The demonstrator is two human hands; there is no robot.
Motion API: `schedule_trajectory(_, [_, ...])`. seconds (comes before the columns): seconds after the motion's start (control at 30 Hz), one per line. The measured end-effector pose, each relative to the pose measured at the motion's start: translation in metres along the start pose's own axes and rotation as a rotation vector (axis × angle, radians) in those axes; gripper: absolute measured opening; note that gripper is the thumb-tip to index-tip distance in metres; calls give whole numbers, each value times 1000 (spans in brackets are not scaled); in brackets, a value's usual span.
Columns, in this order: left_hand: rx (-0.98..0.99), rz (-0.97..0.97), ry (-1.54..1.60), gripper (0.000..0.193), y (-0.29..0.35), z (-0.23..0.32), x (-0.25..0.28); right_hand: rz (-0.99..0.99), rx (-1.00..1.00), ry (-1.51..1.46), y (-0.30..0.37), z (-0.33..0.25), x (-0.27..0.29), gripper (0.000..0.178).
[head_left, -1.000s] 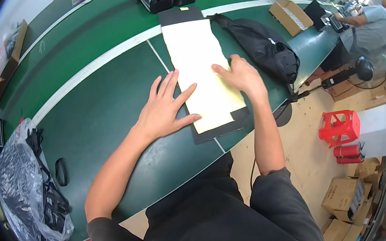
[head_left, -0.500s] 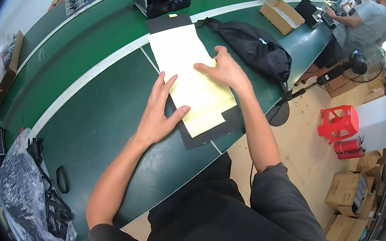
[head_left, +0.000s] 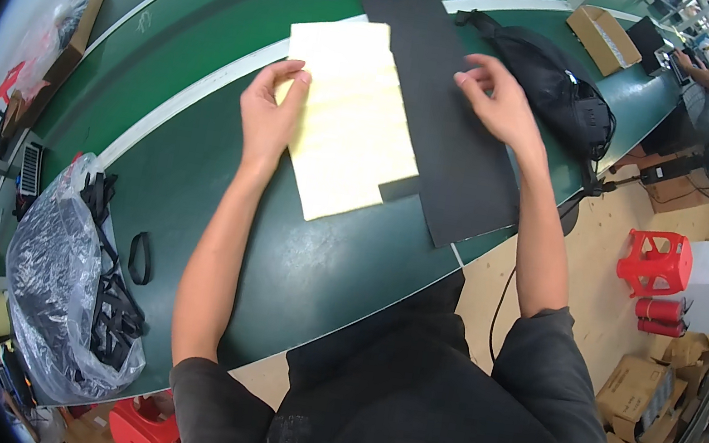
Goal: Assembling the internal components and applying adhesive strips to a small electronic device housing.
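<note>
Left hand (head_left: pixel 267 117) flat on pale yellow sheet (head_left: pixel 353 120), fingers (head_left: pixel 288 83) together, pressing its left edge near the far corner. Right hand (head_left: pixel 499 101) raised over black sheet (head_left: pixel 450 135), fingers (head_left: pixel 472 81) loosely curled, thumb and forefinger close; cannot tell whether pinching anything. Yellow sheet lying between both sets of fingers on green bench (head_left: pixel 190 215), right edge overlapping black sheet. Black bag (head_left: pixel 559 82) just beyond right fingers. Clear plastic bag of black straps (head_left: pixel 71 280) well back toward near-left bench edge.
</note>
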State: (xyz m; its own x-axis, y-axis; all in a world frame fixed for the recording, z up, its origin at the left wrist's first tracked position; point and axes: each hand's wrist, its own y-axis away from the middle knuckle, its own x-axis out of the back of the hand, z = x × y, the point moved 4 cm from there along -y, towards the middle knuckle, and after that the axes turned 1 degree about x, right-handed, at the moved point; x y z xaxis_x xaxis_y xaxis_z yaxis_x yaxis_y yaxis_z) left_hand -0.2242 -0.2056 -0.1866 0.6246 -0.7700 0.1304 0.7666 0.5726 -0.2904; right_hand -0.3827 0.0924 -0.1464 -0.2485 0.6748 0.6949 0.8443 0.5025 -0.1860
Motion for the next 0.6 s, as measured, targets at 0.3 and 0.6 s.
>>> schedule_trajectory(0.3, [-236,-56,-740,44,8,-10,5,-14,-105,524,-23,2,-20,122])
schedule_trajectory(0.6, [-283,47,-799,61,15,-6,1,-169,-54,-10,-52,26,-10,61])
